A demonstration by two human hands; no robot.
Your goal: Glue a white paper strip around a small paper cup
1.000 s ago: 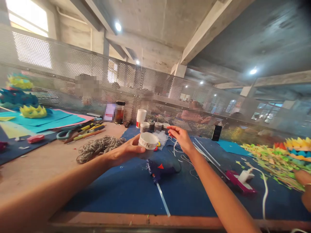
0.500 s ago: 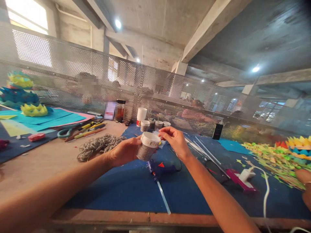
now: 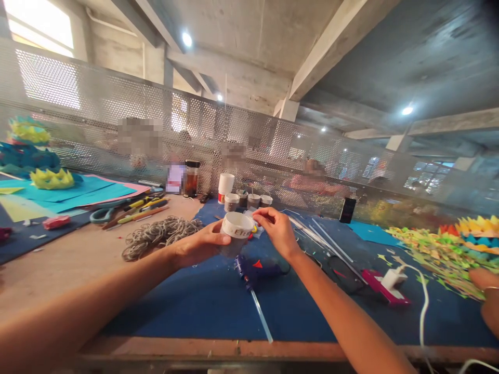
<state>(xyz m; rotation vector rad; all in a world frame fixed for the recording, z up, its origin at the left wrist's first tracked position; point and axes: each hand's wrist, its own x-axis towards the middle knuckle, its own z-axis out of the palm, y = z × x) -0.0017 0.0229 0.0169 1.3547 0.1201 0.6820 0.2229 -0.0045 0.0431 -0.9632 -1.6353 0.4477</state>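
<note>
My left hand is wrapped round a paper cup, thumb across its front. The cup's lower part is grey and looks wound with cord; a white band with dark letters runs below its open rim. My right hand is closed in a pinch just right of the rim, and what its fingertips hold is too small to make out. A tiny yellow bit shows at the cup's right side. Beneath the cup, a dark blue glue gun lies on the blue mat, a clear glue stick protruding from it.
Left lies a tangle of grey cord, with pliers and cutters behind. Several small cups stand at the back near a jar. At right are a pink power strip, paper scraps and another person's hand.
The cup has turned a little in my left hand, so its letters show differently and my thumb now lies on its front. My right hand stays pinched beside the rim.
</note>
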